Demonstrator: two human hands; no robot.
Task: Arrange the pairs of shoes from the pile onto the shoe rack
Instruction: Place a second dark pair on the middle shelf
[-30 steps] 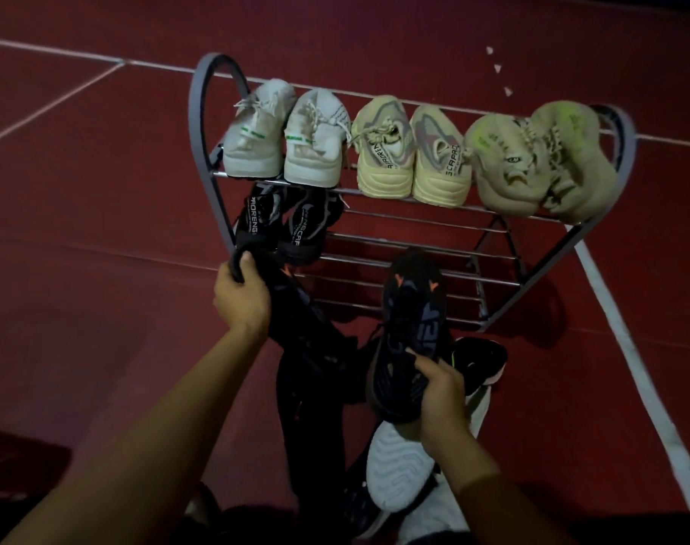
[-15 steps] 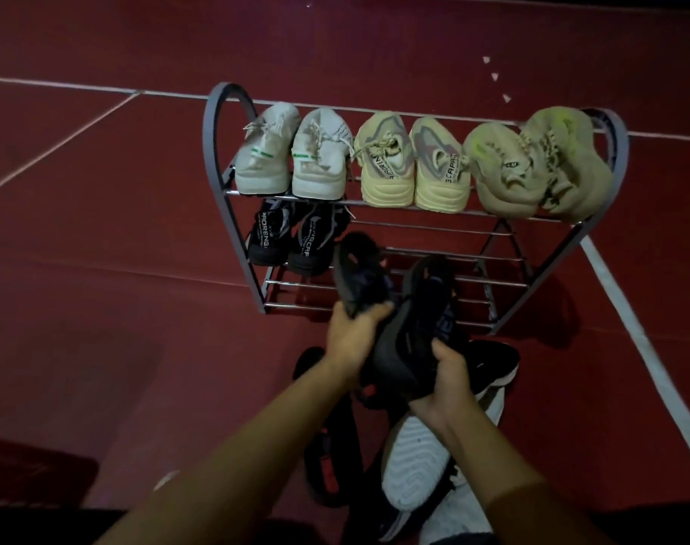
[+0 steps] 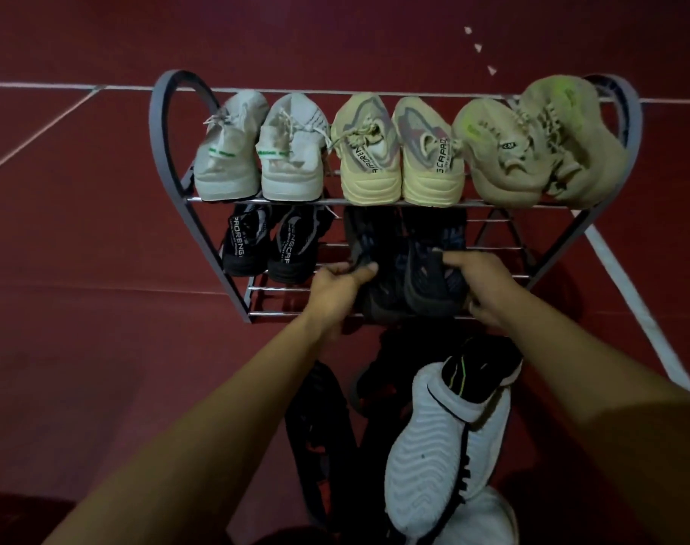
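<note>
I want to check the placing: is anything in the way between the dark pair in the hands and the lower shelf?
Nothing visible: the dark pair already sits on the lower shelf, right of the black pair, both hands gripping the heels.

Head camera, looking forward and down, close above shoe rack (image 3: 166, 123)

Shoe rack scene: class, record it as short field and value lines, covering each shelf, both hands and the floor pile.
top shelf: three pale pairs on the shoe rack
lower shelf: black pair at left, dark pair beside it
left hand: grips dark pair's left shoe
right hand: grips its right shoe
floor pile: white-soled shoe, sole up, among dark shoes
</note>
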